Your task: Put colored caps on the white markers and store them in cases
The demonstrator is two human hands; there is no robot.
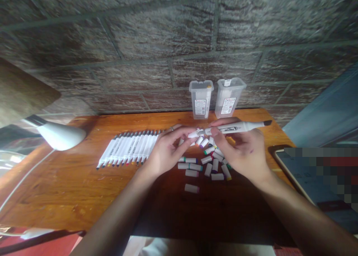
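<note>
My right hand (pixel 240 140) grips a white marker (pixel 237 128) that lies level, its broad dark tip bare at the right end. Between the fingers of my left hand (pixel 170 148) is a white marker cap (pixel 192 135), close to the marker's left end; whether the two touch I cannot tell. Below both hands, many loose white caps with coloured ends, such as a cap (pixel 191 188) nearest me, are scattered on the wooden table. To the left of my left hand, several uncapped white markers (pixel 125 148) lie side by side in a slanted row, partly hidden by that hand.
Two clear plastic containers (pixel 200 103) (pixel 228 99) stand at the table's back edge; the left one holds a marker. A white lamp base (pixel 60 132) with a cord is at left. A tablet-like device (pixel 313 181) lies at right. Behind rises a stone-block wall (pixel 167 36).
</note>
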